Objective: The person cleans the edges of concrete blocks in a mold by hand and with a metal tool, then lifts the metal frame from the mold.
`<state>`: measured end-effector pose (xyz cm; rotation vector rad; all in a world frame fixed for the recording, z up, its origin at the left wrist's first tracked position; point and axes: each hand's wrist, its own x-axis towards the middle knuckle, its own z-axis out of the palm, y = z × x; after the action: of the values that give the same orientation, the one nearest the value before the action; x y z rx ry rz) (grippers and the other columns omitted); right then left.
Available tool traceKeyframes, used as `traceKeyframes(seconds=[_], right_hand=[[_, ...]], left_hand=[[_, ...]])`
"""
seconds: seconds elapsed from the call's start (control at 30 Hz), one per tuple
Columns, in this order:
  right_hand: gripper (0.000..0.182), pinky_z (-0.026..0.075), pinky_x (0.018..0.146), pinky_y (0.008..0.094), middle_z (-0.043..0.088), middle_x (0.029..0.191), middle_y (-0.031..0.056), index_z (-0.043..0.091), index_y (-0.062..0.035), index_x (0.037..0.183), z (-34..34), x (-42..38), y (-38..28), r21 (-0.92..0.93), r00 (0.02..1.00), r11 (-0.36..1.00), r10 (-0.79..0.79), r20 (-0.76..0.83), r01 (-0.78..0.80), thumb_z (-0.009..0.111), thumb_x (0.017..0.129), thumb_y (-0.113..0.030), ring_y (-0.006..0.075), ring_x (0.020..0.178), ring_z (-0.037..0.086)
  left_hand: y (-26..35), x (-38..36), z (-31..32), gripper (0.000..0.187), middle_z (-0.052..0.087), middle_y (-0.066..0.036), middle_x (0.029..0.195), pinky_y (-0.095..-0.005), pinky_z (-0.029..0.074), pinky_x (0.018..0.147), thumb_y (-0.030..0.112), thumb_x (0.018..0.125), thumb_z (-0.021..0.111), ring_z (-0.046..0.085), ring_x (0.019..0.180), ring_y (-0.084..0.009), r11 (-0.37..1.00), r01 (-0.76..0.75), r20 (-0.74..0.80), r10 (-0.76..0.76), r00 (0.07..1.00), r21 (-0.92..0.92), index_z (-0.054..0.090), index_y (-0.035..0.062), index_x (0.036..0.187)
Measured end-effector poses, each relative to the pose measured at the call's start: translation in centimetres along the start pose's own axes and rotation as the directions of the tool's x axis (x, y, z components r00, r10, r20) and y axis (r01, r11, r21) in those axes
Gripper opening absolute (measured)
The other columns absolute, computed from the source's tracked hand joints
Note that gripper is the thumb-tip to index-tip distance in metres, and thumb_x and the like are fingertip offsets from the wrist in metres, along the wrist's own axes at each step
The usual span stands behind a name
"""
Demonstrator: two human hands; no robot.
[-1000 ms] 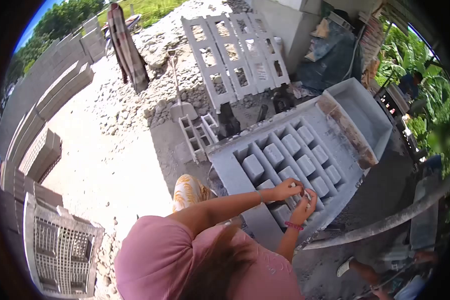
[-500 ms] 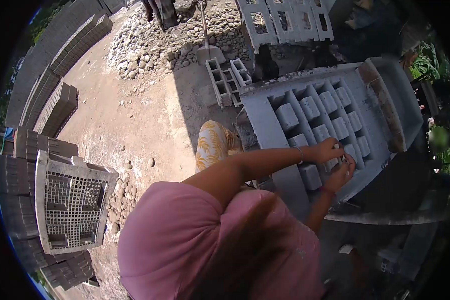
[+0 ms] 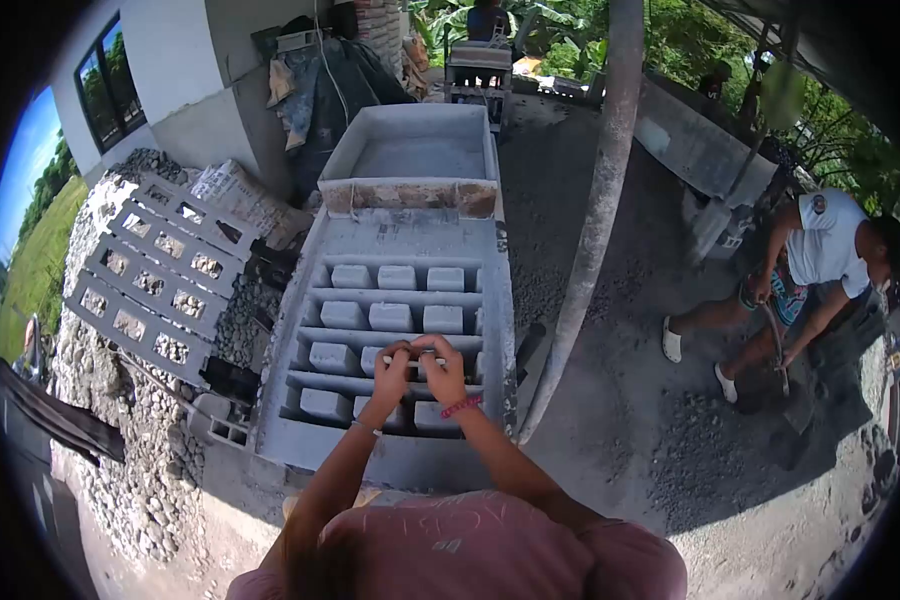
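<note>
Both hands meet over the concrete block mould (image 3: pixel 400 240), a grey frame with rows of block-shaped cores (image 3: pixel 391 317) and deep slots between them. My left hand (image 3: pixel 392 372) has its fingers curled in, near the third row of cores. Beside it, my right hand (image 3: pixel 441 368) bends its fingers inward, a red bracelet at the wrist. A small pale thing shows at the fingertips of both hands; I cannot tell what it is. The cores right under the hands are partly hidden.
A shallow grey tray (image 3: pixel 420 155) forms the mould's far end. Left lie blocks with square holes (image 3: pixel 160 265) on stones (image 3: pixel 140 480). A slanted post (image 3: pixel 600 210) stands right of the mould. Farther right, a person (image 3: pixel 830 260) bends over a shovel (image 3: pixel 796 408) by dark gravel (image 3: pixel 705 460).
My view has swung from the yard on the left round to face the mould squarely. The hands stay together over the cores. The bending person on the right has come into view.
</note>
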<state>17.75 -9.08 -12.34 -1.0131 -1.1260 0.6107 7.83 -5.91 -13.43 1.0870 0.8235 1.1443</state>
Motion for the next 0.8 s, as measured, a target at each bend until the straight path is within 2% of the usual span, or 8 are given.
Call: traceKeyframes(seconds=[0.07, 0.1, 0.17, 0.27, 0.37, 0.47, 0.7, 0.8], right_hand=[[0.021, 0.039, 0.061, 0.0207, 0.056, 0.078, 0.0042, 0.053, -0.0002, 0.085, -1.0, -0.1, -3.2, 0.056, 0.996, 0.995, 0.082, 0.033, -0.083, 0.038, 0.071, 0.002, 0.0077, 0.070, 0.049], [0.020, 0.042, 0.068, 0.0240, 0.057, 0.081, 0.0070, 0.052, -0.0002, 0.088, -1.3, 0.1, -2.9, 0.024, 0.999, 0.999, -0.047, 0.006, 0.047, 0.040, 0.072, 0.000, 0.0128, 0.077, 0.054], [0.020, 0.041, 0.070, 0.0247, 0.057, 0.080, 0.0070, 0.053, 0.0002, 0.087, -2.4, -0.1, -4.9, 0.071, 0.992, 0.990, 0.116, 0.051, -0.119, 0.040, 0.072, 0.000, 0.0132, 0.078, 0.054], [0.020, 0.040, 0.069, 0.0226, 0.055, 0.083, 0.0042, 0.054, 0.0005, 0.085, -3.2, -1.0, -0.4, 0.081, 0.999, 0.996, -0.026, 0.047, 0.022, 0.037, 0.073, 0.002, 0.0089, 0.077, 0.050], [0.020, 0.040, 0.072, 0.0249, 0.055, 0.083, 0.0052, 0.054, 0.0006, 0.085, -4.6, -0.8, -1.1, 0.113, 0.988, 0.982, 0.152, 0.000, -0.151, 0.038, 0.073, 0.002, 0.0114, 0.080, 0.051], [0.020, 0.040, 0.072, 0.0256, 0.056, 0.082, 0.0069, 0.053, 0.0000, 0.087, -4.8, 0.0, -4.7, 0.033, 0.999, 0.999, 0.035, 0.005, -0.035, 0.039, 0.073, 0.001, 0.0120, 0.082, 0.052], [0.013, 0.043, 0.066, 0.0286, 0.059, 0.078, 0.0089, 0.053, -0.0036, 0.083, -3.4, -0.4, -2.6, -0.007, 0.997, 0.999, 0.043, 0.057, -0.042, 0.045, 0.073, -0.007, 0.0188, 0.075, 0.057], [0.017, 0.043, 0.065, 0.0280, 0.058, 0.078, 0.0073, 0.054, -0.0049, 0.086, -4.0, 0.5, -6.6, -0.062, 0.993, 0.997, 0.044, 0.106, -0.037, 0.041, 0.073, -0.004, 0.0159, 0.076, 0.056]], left_hand=[[1.7, -0.8, 1.0, 0.018, 0.051, 0.002, 0.063, -0.0186, 0.024, 0.039, 0.015, 0.079, 0.044, 0.034, 0.046, -0.0012, 0.994, -0.069, 0.090, 0.061, 0.994, 0.080, 0.057, 0.0034, 0.075], [3.5, -1.3, 1.6, 0.017, 0.050, 0.002, 0.062, -0.0187, 0.023, 0.039, 0.014, 0.079, 0.044, 0.033, 0.045, -0.0017, 0.984, -0.111, 0.146, 0.091, 0.985, 0.136, 0.057, 0.0044, 0.075], [4.7, -1.8, 3.3, 0.017, 0.043, 0.005, 0.056, -0.0185, 0.020, 0.038, 0.015, 0.079, 0.044, 0.028, 0.043, 0.0000, 0.980, -0.159, 0.110, 0.145, 0.983, 0.123, 0.056, 0.0045, 0.073], [1.8, -1.0, 2.9, 0.018, 0.037, 0.007, 0.052, -0.0177, 0.019, 0.035, 0.016, 0.081, 0.042, 0.027, 0.040, 0.0009, 0.989, -0.070, 0.189, 0.044, 0.981, 0.133, 0.055, 0.0054, 0.073], [0.4, -0.4, 4.3, 0.018, 0.037, 0.007, 0.052, -0.0176, 0.017, 0.037, 0.013, 0.080, 0.041, 0.026, 0.041, 0.0015, 0.983, -0.049, 0.184, 0.015, 0.983, 0.178, 0.055, 0.0029, 0.077], [2.1, -0.6, 4.2, 0.021, 0.037, 0.006, 0.051, -0.0182, 0.016, 0.035, 0.016, 0.081, 0.040, 0.024, 0.039, 0.0012, 0.990, -0.081, 0.272, 0.046, 0.961, 0.119, 0.055, 0.0023, 0.081], [0.1, -0.3, 3.1, 0.026, 0.037, 0.006, 0.051, -0.0180, 0.017, 0.035, 0.021, 0.082, 0.036, 0.026, 0.039, -0.0001, 0.998, 0.031, 0.069, -0.035, 0.997, 0.059, 0.054, 0.0020, 0.081], [1.8, -1.1, 3.1, 0.024, 0.035, 0.006, 0.051, -0.0180, 0.018, 0.035, 0.021, 0.080, 0.036, 0.026, 0.039, -0.0009, 0.990, -0.112, 0.181, 0.095, 0.979, 0.086, 0.053, 0.0032, 0.078]])
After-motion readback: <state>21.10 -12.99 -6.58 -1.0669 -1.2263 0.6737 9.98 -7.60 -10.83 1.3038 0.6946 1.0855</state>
